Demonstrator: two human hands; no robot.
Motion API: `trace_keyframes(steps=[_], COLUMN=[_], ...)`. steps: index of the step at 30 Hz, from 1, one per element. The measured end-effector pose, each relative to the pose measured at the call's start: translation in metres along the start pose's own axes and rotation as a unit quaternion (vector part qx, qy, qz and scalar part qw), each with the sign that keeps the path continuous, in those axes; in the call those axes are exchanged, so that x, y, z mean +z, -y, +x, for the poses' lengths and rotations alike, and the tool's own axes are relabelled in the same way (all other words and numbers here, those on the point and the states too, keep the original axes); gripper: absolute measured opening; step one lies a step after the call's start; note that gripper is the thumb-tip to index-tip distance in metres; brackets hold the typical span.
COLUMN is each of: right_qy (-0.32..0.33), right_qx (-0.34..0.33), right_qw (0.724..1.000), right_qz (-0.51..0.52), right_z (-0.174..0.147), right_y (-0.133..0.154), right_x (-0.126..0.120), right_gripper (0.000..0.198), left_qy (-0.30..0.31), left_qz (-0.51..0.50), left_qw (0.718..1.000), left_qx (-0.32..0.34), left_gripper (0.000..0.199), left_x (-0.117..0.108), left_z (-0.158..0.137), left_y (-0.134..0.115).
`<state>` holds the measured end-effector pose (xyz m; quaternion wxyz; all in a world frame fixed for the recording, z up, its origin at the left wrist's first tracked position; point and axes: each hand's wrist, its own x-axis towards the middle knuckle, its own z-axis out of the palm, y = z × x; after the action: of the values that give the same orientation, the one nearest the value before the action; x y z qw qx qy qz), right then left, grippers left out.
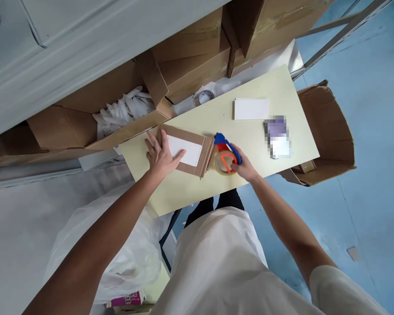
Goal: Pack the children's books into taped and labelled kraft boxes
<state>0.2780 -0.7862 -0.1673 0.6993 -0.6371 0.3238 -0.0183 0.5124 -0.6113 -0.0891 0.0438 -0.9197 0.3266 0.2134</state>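
Observation:
A small brown cardboard box (202, 156) with a white label (188, 151) on its upper face lies on the pale yellow table (184, 192). Across its left end my left hand (162, 155) rests with fingers spread, the thumb over the label's edge. My right hand (243, 164) is wrapped round the blue handle of a tape dispenser (221, 146), which has red-orange parts and a roll of tape. The dispenser's head is close to the box's right end; whether the tape touches the box I cannot tell.
White cards (251, 108) and a blurred-out purple and white item (277, 138) lie toward the table's right. Behind stand large cartons (193, 43), one holding white packets (124, 109), and a tape roll (206, 96). An open carton (330, 135) is at right, a plastic bag (124, 249) lower left.

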Motion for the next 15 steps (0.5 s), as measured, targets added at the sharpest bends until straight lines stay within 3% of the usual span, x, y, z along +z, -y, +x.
trace_keyframes(steps=[3,6,9,15], right_qy=[0.071,0.13,0.155,0.158], right_qx=[-0.007,-0.024,-0.026,-0.034], right_qw=[0.997,0.991,0.987,0.987], right_qz=[0.01,-0.003,-0.015,-0.02], right_z=[0.063,0.099,0.105,0.083], right_y=[0.032,0.051,0.057,0.039], right_x=[-0.017,-0.024,-0.024,-0.021], right_gripper=[0.08,0.079,0.079,0.076], left_qy=[-0.027,-0.008,0.011,0.038], left_qz=[0.015,0.041,0.04,0.046], left_qw=[0.996,0.981,0.974,0.981], left_qx=[0.082,0.189,0.221,0.187], left_gripper=[0.098,0.089,0.091,0.096], left_x=[-0.003,-0.012,-0.016,-0.011], left_z=[0.0,0.014,0.027,0.029], left_y=[0.0,-0.013,-0.026,-0.027])
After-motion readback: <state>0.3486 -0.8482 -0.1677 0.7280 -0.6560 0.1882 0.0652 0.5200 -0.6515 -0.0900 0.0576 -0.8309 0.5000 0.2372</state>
